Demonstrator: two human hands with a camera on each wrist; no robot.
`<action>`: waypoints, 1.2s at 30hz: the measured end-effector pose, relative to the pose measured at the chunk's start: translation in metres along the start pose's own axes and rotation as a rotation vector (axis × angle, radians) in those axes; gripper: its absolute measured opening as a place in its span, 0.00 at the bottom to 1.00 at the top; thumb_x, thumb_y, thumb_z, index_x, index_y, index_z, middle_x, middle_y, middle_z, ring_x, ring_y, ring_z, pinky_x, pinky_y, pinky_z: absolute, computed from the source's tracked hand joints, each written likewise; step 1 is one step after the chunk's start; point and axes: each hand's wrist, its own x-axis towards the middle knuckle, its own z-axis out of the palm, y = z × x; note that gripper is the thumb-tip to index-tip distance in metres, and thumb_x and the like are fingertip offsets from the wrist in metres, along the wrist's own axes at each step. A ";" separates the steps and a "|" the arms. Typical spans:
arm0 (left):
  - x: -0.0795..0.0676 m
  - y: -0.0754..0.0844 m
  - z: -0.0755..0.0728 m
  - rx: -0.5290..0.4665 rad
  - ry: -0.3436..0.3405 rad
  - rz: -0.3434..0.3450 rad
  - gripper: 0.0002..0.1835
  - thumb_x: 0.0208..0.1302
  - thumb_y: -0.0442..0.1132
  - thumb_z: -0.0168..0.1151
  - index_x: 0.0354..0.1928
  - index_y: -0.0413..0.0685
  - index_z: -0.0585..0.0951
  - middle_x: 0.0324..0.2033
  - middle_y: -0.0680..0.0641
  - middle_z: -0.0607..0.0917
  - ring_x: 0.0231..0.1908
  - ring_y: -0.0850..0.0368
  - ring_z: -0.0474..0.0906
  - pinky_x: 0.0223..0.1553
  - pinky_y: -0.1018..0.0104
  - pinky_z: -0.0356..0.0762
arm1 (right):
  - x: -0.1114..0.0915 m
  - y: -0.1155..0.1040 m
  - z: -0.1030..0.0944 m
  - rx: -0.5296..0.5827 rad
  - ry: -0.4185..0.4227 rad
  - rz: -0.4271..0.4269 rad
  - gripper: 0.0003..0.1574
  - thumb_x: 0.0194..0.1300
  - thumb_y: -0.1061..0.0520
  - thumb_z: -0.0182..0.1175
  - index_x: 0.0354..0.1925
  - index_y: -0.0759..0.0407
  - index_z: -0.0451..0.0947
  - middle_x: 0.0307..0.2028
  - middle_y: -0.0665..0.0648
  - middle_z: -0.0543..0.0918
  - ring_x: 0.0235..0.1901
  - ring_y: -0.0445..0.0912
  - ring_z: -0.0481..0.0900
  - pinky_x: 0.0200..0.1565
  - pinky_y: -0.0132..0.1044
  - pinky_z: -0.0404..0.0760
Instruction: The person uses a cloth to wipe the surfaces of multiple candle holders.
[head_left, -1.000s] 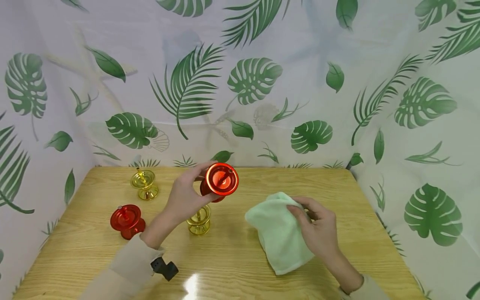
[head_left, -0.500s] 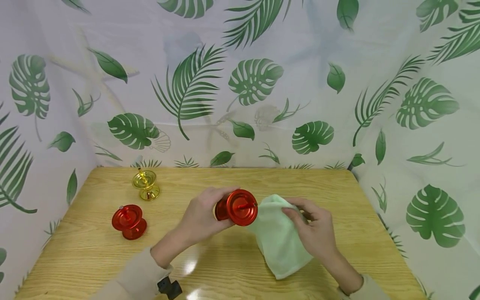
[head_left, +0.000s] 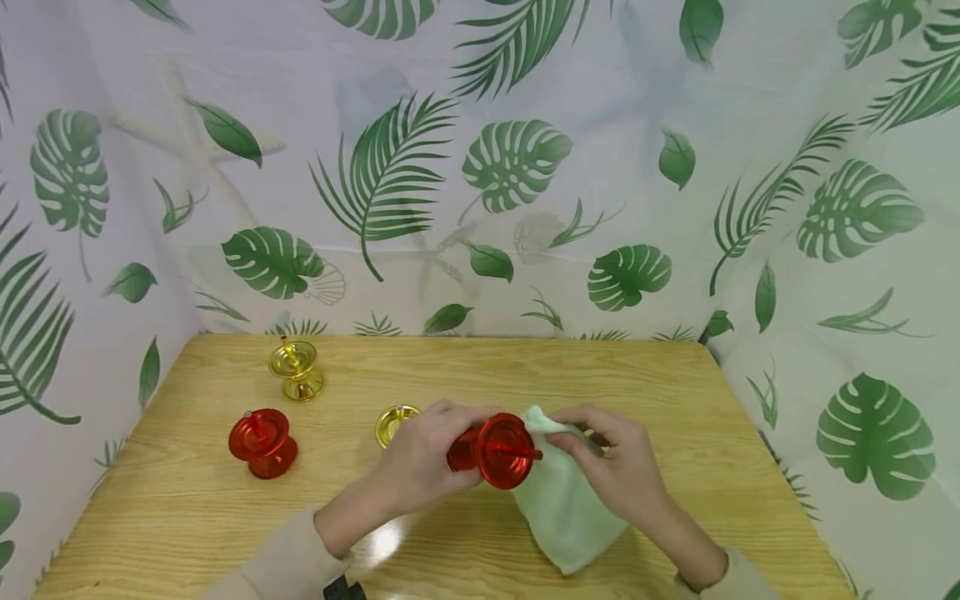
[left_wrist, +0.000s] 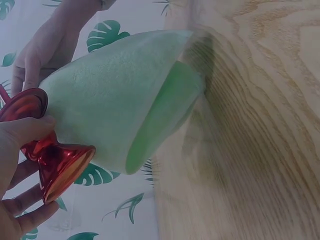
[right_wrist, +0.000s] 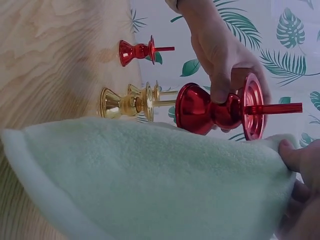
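Observation:
My left hand grips a shiny red candle holder by its narrow waist, above the table. It is tilted so that its dish and central spike face right. My right hand pinches the top of a pale green cloth, which hangs down in folds. In the head view the dish overlaps the cloth's upper edge. The right wrist view shows the spike pointing out past the dish, with the cloth close beside the holder. From the left wrist, the hollow base shows between thumb and fingers.
A second red candle holder stands at the left of the wooden table. Behind it is a gold one. Another gold one is partly hidden behind my left hand. A leaf-patterned sheet rises behind the table.
My left hand has moved right and down with the red candle holder, tipping its dish toward the cloth. My right hand has shifted slightly left and still holds the cloth.

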 end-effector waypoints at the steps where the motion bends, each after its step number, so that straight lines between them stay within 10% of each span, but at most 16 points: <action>1: -0.001 0.000 0.001 0.008 0.003 0.009 0.36 0.50 0.39 0.85 0.63 0.52 0.82 0.48 0.54 0.91 0.45 0.58 0.84 0.44 0.66 0.87 | 0.001 0.000 0.000 -0.004 -0.016 -0.001 0.16 0.59 0.71 0.73 0.42 0.54 0.89 0.36 0.54 0.92 0.32 0.31 0.81 0.29 0.28 0.79; 15: -0.005 0.000 0.008 0.213 0.033 0.123 0.35 0.47 0.43 0.87 0.61 0.54 0.85 0.43 0.53 0.92 0.42 0.58 0.84 0.43 0.67 0.87 | 0.004 -0.001 -0.005 0.016 -0.207 -0.034 0.16 0.61 0.68 0.73 0.45 0.54 0.91 0.39 0.52 0.92 0.34 0.32 0.82 0.30 0.28 0.82; 26: -0.005 0.002 0.017 0.359 0.084 0.217 0.37 0.43 0.45 0.89 0.60 0.57 0.86 0.38 0.56 0.91 0.39 0.59 0.84 0.43 0.67 0.85 | 0.011 -0.009 -0.009 0.019 -0.433 0.268 0.12 0.71 0.51 0.68 0.48 0.52 0.92 0.42 0.53 0.93 0.34 0.33 0.85 0.36 0.32 0.86; 32: -0.004 0.005 0.018 0.412 0.088 0.224 0.36 0.43 0.44 0.88 0.59 0.59 0.86 0.36 0.58 0.90 0.38 0.60 0.83 0.41 0.67 0.85 | 0.009 -0.014 -0.001 0.022 -0.407 0.286 0.10 0.72 0.51 0.68 0.46 0.50 0.92 0.42 0.52 0.94 0.34 0.34 0.86 0.34 0.32 0.85; 36: -0.004 0.006 0.016 0.391 0.076 0.211 0.36 0.44 0.45 0.88 0.60 0.59 0.86 0.36 0.58 0.90 0.38 0.59 0.83 0.43 0.67 0.85 | 0.003 -0.024 0.008 -0.077 -0.283 0.124 0.07 0.65 0.59 0.73 0.42 0.50 0.92 0.37 0.47 0.93 0.34 0.34 0.85 0.34 0.29 0.83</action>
